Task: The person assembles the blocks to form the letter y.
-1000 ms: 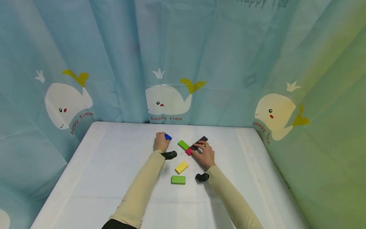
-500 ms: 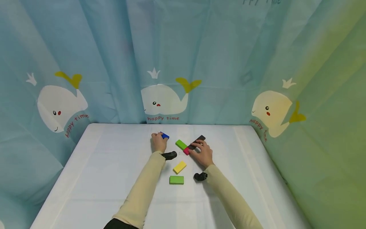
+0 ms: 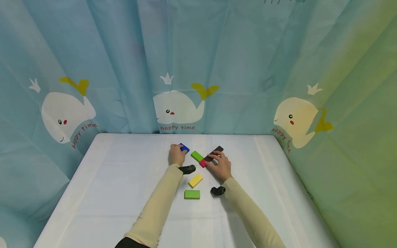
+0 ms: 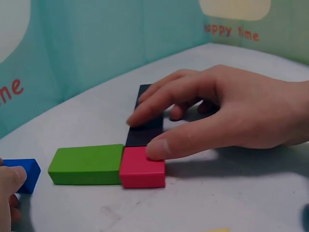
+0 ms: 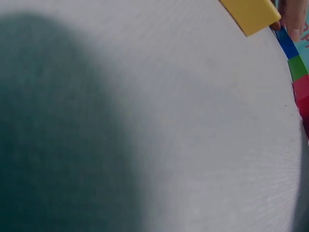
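Note:
My left hand [image 3: 177, 154] pinches a blue block [image 3: 184, 148] near the back of the white table; in the left wrist view its thumb lies on the block's side. A gap separates the blue block from a green block [image 4: 87, 165]. That green block touches a red block [image 4: 143, 174], and from the red one black blocks [image 4: 146, 129] run back in a line, forming a corner. Over this corner rests my right hand [image 3: 221, 167], its thumb on the red block and its index finger touching the black. Its other fingers are loosely bent.
A yellow block [image 3: 195, 181] lies tilted nearer the table's front, with a second green block [image 3: 192, 194] just below it. The white table [image 3: 108, 193] meets a whale-print curtain [image 3: 133, 69] at its back and sides.
The left hand has shifted rightward with the blue block, narrowing the gap to the green block. The right hand stays on the red and black blocks. The head view has turned slightly.

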{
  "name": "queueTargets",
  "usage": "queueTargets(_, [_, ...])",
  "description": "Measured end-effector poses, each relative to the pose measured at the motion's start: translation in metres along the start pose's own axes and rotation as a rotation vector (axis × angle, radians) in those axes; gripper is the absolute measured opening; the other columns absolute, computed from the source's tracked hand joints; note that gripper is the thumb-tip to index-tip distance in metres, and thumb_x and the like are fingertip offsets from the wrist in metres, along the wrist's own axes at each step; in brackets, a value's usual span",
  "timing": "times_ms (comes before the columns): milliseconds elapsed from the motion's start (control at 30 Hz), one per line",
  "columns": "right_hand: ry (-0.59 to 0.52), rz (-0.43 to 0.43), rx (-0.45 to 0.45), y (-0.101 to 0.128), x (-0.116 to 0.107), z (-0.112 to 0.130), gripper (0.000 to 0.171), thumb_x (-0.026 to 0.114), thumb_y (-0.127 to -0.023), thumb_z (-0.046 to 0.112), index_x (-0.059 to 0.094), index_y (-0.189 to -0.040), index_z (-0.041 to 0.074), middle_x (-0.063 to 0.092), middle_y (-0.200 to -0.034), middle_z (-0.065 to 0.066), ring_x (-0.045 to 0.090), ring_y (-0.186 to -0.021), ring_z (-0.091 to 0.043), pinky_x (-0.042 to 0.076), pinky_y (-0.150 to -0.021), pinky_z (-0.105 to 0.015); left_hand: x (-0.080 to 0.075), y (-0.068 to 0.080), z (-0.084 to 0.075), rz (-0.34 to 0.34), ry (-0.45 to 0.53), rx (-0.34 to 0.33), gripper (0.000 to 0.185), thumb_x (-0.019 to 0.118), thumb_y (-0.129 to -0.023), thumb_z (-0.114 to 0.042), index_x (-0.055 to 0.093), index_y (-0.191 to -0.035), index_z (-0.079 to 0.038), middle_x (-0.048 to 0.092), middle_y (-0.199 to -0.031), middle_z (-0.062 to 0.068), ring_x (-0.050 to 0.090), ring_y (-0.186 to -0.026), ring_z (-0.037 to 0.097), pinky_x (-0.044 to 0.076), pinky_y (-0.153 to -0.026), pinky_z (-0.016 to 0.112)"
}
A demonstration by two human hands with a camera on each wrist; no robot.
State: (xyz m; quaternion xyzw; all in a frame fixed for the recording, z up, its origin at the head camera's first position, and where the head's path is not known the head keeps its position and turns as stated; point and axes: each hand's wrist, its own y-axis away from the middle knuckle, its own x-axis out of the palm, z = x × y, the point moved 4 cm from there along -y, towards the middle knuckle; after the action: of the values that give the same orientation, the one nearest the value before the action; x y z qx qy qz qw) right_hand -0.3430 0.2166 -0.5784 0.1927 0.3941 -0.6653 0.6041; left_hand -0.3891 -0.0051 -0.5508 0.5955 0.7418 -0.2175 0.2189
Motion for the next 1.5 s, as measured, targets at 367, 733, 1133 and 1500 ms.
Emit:
queueTargets(367, [0.005, -0.007, -0.007, -0.001, -0.001, 0.000, 0.043, 0.076, -0.083, 0.039, 0.071, -0.119, 0.017, 0.050, -0.138, -0.010, 0.047, -0.121, -0.038, 0.031, -0.092, -0.055, 0.017, -0.001, -0.002, 0.002, 0.010, 0.110, 0.026, 0.072, -0.089, -0.009, 0.071, -0.113, 0.003, 0.057, -0.115, 0.021, 0.057, -0.109, 0.033, 0.047, -0.096, 0.041])
queueTargets(733, [0.014, -0.025, -0.016, 0.001, 0.000, 0.003, 0.042, 0.077, -0.083, 0.037, 0.072, -0.118, 0.016, 0.052, -0.136, -0.011, 0.049, -0.119, -0.038, 0.033, -0.091, -0.055, 0.015, 0.001, -0.005, 0.020, 0.004, 0.108, 0.026, 0.071, -0.089, -0.007, 0.071, -0.113, 0.003, 0.057, -0.114, 0.020, 0.057, -0.109, 0.032, 0.047, -0.097, 0.040])
queueTargets(1133, [0.016, -0.014, -0.002, 0.001, -0.001, 0.003, 0.041, 0.076, -0.084, 0.039, 0.072, -0.119, 0.017, 0.051, -0.137, -0.010, 0.048, -0.120, -0.038, 0.032, -0.092, -0.055, 0.015, 0.001, -0.008, 0.044, -0.019, 0.100, 0.026, 0.070, -0.090, -0.007, 0.070, -0.114, 0.002, 0.057, -0.116, 0.019, 0.057, -0.112, 0.032, 0.046, -0.098, 0.040])
queueTargets(1500, [0.017, -0.028, -0.023, 0.002, 0.000, 0.003, 0.042, 0.077, -0.083, 0.038, 0.072, -0.118, 0.016, 0.052, -0.136, -0.011, 0.049, -0.117, -0.039, 0.033, -0.089, -0.055, 0.017, 0.001, -0.008, 0.039, -0.018, 0.120, 0.026, 0.070, -0.089, -0.006, 0.070, -0.114, 0.003, 0.057, -0.115, 0.020, 0.057, -0.111, 0.032, 0.046, -0.098, 0.040])
